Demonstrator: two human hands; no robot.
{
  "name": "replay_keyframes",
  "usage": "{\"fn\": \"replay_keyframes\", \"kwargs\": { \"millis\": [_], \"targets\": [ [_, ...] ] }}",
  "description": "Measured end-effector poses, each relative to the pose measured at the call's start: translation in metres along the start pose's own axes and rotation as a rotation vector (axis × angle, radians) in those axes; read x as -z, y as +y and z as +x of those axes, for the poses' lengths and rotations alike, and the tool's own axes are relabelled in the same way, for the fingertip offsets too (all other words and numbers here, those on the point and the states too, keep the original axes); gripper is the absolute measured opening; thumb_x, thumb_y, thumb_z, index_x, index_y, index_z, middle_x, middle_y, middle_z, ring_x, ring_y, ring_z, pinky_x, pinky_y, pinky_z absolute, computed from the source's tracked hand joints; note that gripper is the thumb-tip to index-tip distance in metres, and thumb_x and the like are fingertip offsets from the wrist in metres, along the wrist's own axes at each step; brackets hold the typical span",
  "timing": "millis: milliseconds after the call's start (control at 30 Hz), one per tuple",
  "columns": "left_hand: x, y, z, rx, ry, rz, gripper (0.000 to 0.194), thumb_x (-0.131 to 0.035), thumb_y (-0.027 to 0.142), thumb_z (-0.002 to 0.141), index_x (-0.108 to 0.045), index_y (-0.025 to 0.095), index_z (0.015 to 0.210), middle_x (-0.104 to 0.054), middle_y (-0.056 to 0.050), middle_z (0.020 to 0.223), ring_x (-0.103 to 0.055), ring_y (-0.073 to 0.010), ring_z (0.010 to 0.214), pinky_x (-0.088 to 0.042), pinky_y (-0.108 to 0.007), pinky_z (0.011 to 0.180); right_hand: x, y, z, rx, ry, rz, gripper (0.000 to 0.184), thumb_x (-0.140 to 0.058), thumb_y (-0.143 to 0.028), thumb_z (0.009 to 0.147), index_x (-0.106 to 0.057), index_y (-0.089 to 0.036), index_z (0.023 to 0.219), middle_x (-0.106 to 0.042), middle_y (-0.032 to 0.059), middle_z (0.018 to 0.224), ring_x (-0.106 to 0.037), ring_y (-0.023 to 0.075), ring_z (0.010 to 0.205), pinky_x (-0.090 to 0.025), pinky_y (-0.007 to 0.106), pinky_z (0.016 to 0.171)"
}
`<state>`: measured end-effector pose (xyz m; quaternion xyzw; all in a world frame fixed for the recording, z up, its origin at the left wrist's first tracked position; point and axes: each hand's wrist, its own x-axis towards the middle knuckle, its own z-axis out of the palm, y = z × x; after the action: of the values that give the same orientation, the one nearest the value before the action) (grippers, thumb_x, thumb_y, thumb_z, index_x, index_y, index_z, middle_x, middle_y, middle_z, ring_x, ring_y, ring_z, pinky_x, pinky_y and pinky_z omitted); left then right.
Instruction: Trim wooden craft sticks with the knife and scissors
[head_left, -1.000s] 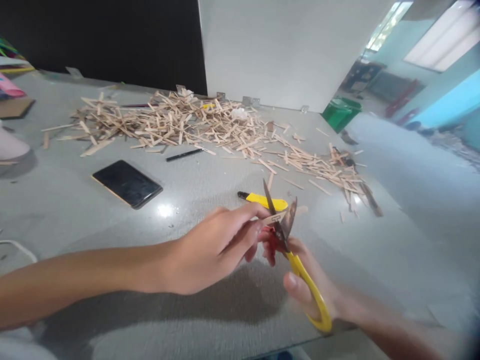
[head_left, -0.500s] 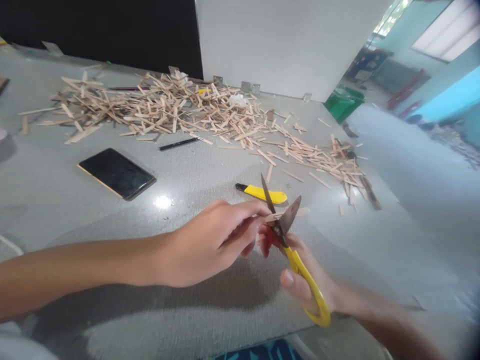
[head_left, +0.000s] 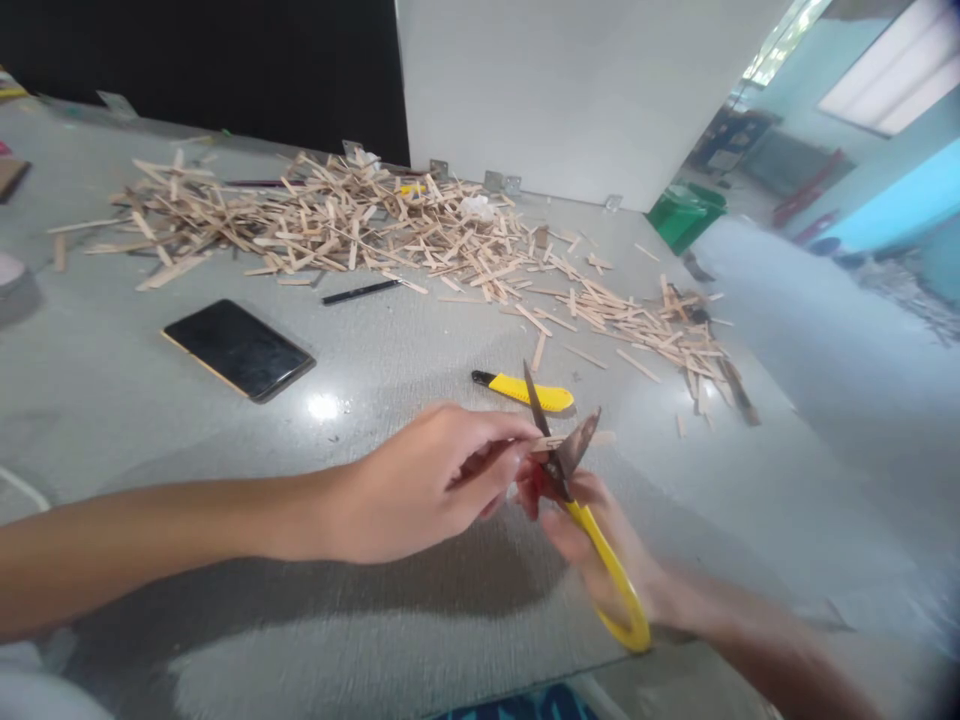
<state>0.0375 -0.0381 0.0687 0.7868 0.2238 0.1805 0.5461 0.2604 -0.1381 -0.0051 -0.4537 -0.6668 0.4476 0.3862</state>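
Between the thumb and fingers of my left hand (head_left: 435, 480) is a flat wooden craft stick (head_left: 601, 438) with dark marks drawn near its held end. My right hand (head_left: 611, 550) grips yellow-handled scissors (head_left: 616, 580), thumb through one loop. Their dark blades are spread apart, and the stick lies across between them, its far end sticking out to the right. Just beyond the blades, a yellow utility knife (head_left: 532, 392) with a black end rests on the table. Some of my right fingers are hidden behind the scissors and my left hand.
A long heap of wooden sticks (head_left: 315, 225) spreads along the back of the grey table (head_left: 247, 630), trailing off to the right. A black phone (head_left: 238, 350) and a thin black pen-like tool (head_left: 361, 292) lie at left. Beyond the table's right edge stands a green bin (head_left: 684, 218).
The view has shifted slightly. My right thumb and the scissors' handle have turned a little inward and left. The stick stays between the spread blades.
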Motion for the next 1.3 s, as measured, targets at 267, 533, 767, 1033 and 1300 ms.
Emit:
{"fn": "replay_keyframes", "kwargs": {
  "millis": [267,533,767,1033,1300],
  "targets": [
    [-0.002,0.003,0.000,0.034,-0.026,-0.075,0.027,-0.052,0.020,0.108,-0.060,0.020,0.082,-0.055,0.007,0.057,-0.047,-0.0083,0.049,-0.039,-0.018,0.049,-0.007,0.003,-0.004,-0.067,-0.002,0.051,0.035,-0.055,-0.054,0.113,-0.064,-0.021,0.109,-0.060,0.0034,0.088,-0.053,0.0184,0.071,-0.047,0.033,0.066],
    [-0.004,-0.001,-0.001,0.018,-0.021,-0.058,0.025,-0.054,0.018,0.106,-0.064,0.020,0.084,-0.056,0.006,0.057,-0.047,-0.0091,0.048,-0.040,-0.019,0.049,-0.008,0.002,-0.005,-0.080,0.021,0.031,0.042,-0.054,-0.058,0.112,-0.067,-0.020,0.102,-0.063,0.0038,0.082,-0.056,0.0190,0.068,-0.048,0.031,0.061],
    [-0.007,0.002,-0.002,0.058,-0.019,-0.035,0.025,-0.051,0.026,0.109,-0.068,0.020,0.092,-0.056,0.006,0.057,-0.047,-0.0095,0.048,-0.038,-0.020,0.049,-0.011,0.005,-0.006,-0.079,0.036,0.035,0.041,-0.056,-0.057,0.111,-0.067,-0.020,0.097,-0.064,0.0035,0.078,-0.056,0.0177,0.063,-0.047,0.030,0.057],
    [-0.011,0.005,-0.004,0.105,0.008,-0.033,0.042,-0.045,0.037,0.115,-0.061,0.021,0.080,-0.057,0.005,0.057,-0.049,-0.0101,0.048,-0.037,-0.021,0.048,-0.011,-0.001,-0.003,-0.051,0.017,-0.018,0.041,-0.051,-0.052,0.111,-0.062,-0.022,0.084,-0.062,0.0020,0.070,-0.052,0.0161,0.055,-0.043,0.029,0.052],
    [-0.014,0.001,-0.003,0.075,0.032,0.008,0.037,-0.044,0.030,0.114,-0.064,0.020,0.084,-0.057,0.006,0.056,-0.048,-0.0085,0.046,-0.036,-0.021,0.046,-0.012,0.002,-0.007,-0.081,0.014,-0.010,0.038,-0.051,-0.050,0.111,-0.063,-0.021,0.088,-0.061,0.0014,0.070,-0.051,0.0157,0.055,-0.042,0.028,0.050]
  ]
}}
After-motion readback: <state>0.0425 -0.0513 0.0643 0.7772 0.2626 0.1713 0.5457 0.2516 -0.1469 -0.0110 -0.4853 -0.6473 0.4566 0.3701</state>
